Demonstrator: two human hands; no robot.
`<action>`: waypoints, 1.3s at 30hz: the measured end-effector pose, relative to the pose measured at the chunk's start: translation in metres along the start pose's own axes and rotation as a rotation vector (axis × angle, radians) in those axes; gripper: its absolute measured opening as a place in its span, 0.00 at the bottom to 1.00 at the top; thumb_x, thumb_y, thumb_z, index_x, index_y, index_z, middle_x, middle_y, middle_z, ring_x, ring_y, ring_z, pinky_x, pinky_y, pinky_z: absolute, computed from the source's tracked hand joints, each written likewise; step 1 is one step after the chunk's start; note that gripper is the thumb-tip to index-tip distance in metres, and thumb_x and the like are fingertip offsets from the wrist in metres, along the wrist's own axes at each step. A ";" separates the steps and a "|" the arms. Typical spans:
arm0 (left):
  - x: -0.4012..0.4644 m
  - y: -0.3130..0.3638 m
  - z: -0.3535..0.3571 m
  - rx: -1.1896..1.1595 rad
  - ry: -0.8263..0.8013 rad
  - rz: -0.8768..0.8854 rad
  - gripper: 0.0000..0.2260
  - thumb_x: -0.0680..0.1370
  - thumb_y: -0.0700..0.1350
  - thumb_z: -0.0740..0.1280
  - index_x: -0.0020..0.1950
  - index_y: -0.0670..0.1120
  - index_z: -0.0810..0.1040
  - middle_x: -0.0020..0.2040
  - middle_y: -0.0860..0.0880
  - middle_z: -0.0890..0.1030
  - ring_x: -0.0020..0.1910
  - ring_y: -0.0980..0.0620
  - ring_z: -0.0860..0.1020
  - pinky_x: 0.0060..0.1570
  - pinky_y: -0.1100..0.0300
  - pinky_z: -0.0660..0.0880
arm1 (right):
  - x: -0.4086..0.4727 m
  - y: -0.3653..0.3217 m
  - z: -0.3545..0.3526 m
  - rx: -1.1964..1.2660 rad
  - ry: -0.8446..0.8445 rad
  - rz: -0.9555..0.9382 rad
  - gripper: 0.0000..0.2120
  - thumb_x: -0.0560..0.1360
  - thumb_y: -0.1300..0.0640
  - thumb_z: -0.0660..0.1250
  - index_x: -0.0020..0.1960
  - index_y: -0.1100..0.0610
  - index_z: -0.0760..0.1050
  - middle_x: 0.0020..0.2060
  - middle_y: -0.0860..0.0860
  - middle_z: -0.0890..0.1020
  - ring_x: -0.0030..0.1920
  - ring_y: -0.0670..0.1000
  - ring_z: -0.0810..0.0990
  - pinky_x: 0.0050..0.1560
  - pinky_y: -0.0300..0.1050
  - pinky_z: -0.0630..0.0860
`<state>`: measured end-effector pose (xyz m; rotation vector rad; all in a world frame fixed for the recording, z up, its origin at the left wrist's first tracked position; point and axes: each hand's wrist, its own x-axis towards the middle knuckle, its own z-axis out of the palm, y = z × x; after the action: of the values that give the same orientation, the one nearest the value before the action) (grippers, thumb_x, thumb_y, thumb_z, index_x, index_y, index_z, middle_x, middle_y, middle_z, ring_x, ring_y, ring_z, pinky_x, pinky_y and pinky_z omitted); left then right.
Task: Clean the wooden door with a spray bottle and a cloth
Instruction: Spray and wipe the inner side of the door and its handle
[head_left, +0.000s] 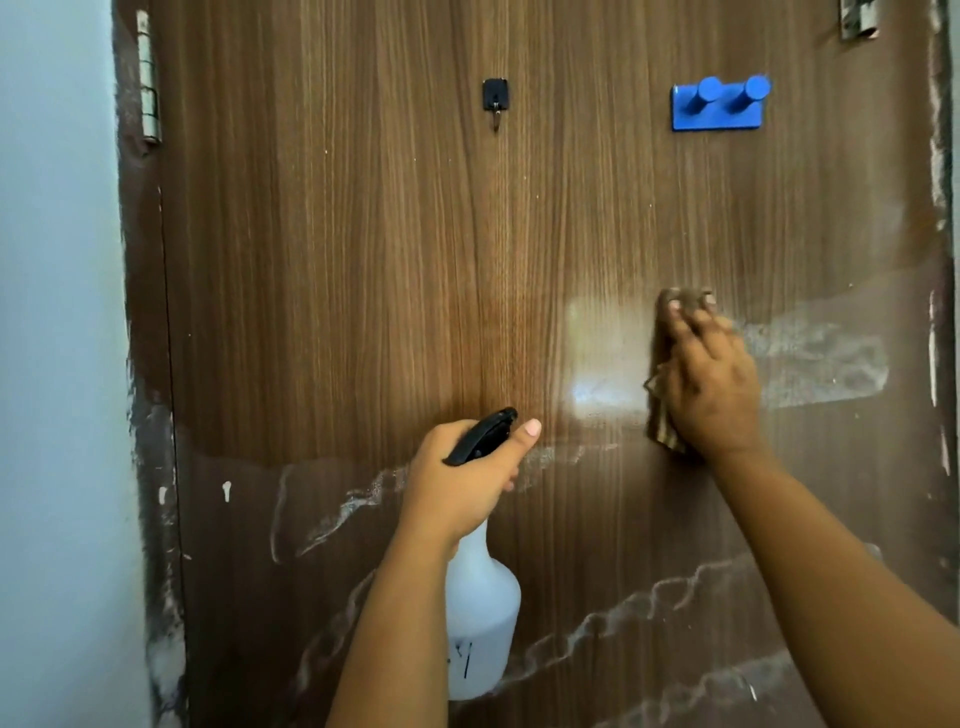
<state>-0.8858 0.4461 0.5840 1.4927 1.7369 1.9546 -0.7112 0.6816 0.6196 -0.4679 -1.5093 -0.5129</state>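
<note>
Against the door (395, 260), the right hand (711, 384) pressed a brown cloth (662, 358) flat with spread fingers, at mid-height on the right. Lower, the left hand (467, 478) gripped the neck of a white bottle (480, 613), thumb up. White streaks covered the lower wood.

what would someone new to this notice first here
Probably the right hand pressing a brown cloth flat against the wooden door, right of centre. Next, the left hand gripping a white spray bottle at lower centre, and the bright blue hook rack upper right.
</note>
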 end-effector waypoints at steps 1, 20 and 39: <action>-0.002 0.001 0.006 -0.017 -0.015 -0.010 0.18 0.72 0.62 0.75 0.44 0.46 0.85 0.34 0.49 0.84 0.34 0.54 0.83 0.42 0.54 0.80 | -0.003 0.012 -0.005 0.015 0.054 0.109 0.22 0.78 0.60 0.57 0.72 0.63 0.70 0.66 0.65 0.74 0.68 0.66 0.69 0.67 0.62 0.68; -0.010 0.021 0.060 -0.128 0.018 -0.002 0.23 0.65 0.67 0.73 0.45 0.48 0.85 0.35 0.50 0.84 0.37 0.53 0.83 0.46 0.53 0.80 | 0.001 0.009 -0.007 0.077 0.162 0.569 0.21 0.81 0.57 0.56 0.72 0.61 0.69 0.70 0.61 0.71 0.73 0.61 0.64 0.73 0.59 0.61; 0.003 0.021 0.086 -0.168 0.041 0.061 0.17 0.68 0.65 0.74 0.40 0.51 0.86 0.36 0.47 0.85 0.35 0.53 0.84 0.36 0.63 0.76 | -0.046 0.060 -0.032 0.079 -0.026 0.060 0.23 0.78 0.58 0.59 0.72 0.59 0.70 0.69 0.57 0.73 0.72 0.59 0.67 0.68 0.61 0.69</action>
<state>-0.8151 0.4997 0.5896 1.4747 1.5155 2.1158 -0.6502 0.7124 0.5744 -0.4590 -1.5302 -0.4003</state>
